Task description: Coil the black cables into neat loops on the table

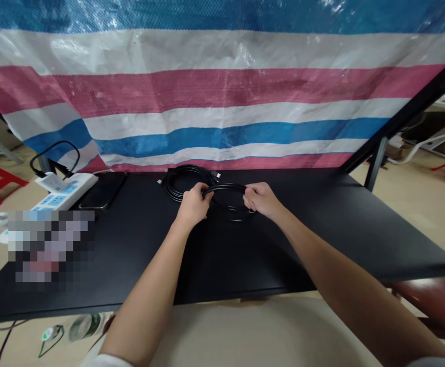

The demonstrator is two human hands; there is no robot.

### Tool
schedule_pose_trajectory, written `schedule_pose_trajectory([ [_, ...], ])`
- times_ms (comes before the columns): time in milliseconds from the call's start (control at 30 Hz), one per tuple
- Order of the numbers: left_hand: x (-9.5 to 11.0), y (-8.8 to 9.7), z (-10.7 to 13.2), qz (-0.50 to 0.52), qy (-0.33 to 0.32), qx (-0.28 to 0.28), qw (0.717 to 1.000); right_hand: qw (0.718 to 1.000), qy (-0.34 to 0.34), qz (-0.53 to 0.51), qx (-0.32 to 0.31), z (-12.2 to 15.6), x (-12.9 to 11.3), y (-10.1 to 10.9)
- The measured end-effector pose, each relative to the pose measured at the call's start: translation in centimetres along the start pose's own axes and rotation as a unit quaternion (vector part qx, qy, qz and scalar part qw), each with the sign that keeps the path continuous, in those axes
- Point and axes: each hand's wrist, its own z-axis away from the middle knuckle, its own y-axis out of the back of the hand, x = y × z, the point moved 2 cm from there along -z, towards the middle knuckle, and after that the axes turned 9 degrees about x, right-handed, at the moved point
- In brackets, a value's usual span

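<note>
Between my two hands is a looped black cable (pixel 228 187), its coil held just above the black table. My left hand (pixel 195 205) is closed around the left side of the loops. On the opposite side, my right hand (pixel 261 198) grips the same coil, with a small metallic cable end showing below its fingers. Just behind my left hand lies another coiled black cable (pixel 174 186) on the table, with pale connectors at its ends. My left hand partly covers that second coil.
A white power strip (pixel 75 188) with a plugged-in adapter stands at the table's left, next to a dark phone (pixel 104 190). A pixelated patch hides something in front of them. Striped plastic sheeting (pixel 222 86) hangs behind the black table (pixel 322 229). Metal posts rise at the right.
</note>
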Motion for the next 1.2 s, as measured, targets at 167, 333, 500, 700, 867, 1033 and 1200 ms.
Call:
schedule_pose_trajectory([
  [167, 0.1, -0.3, 0.2, -0.012, -0.038, 0.007, 0.999, 0.999, -0.011, 0.000, -0.039, 0.2, -0.3, -0.4],
  [333, 0.3, -0.3, 0.5, -0.135, -0.066, 0.024, 0.988, 0.993, -0.055, 0.000, -0.104, 0.1, -1.6, -0.1],
  [500, 0.7, -0.3, 1.0, -0.276, -0.041, 0.036, 0.960, 0.984, -0.095, -0.012, -0.152, -0.3, -3.0, 0.5],
  [700, 0.6, -0.3, 0.9, -0.288, -0.038, 0.009, 0.957, 0.991, -0.069, -0.020, -0.110, -0.3, -2.6, -0.5],
  [867, 0.7, -0.4, 0.7, -0.238, -0.065, -0.005, 0.969, 0.995, -0.069, -0.067, -0.018, -0.3, -1.2, -0.9],
  [1033, 0.9, -0.7, 0.9, -0.171, -0.099, 0.018, 0.980, 0.997, -0.032, 0.009, 0.071, -0.1, -0.5, -0.4],
  [1200, 1.1, -1.0, 1.2, -0.133, -0.108, 0.016, 0.985, 0.959, 0.085, 0.136, 0.232, 1.0, -1.6, -0.2],
])
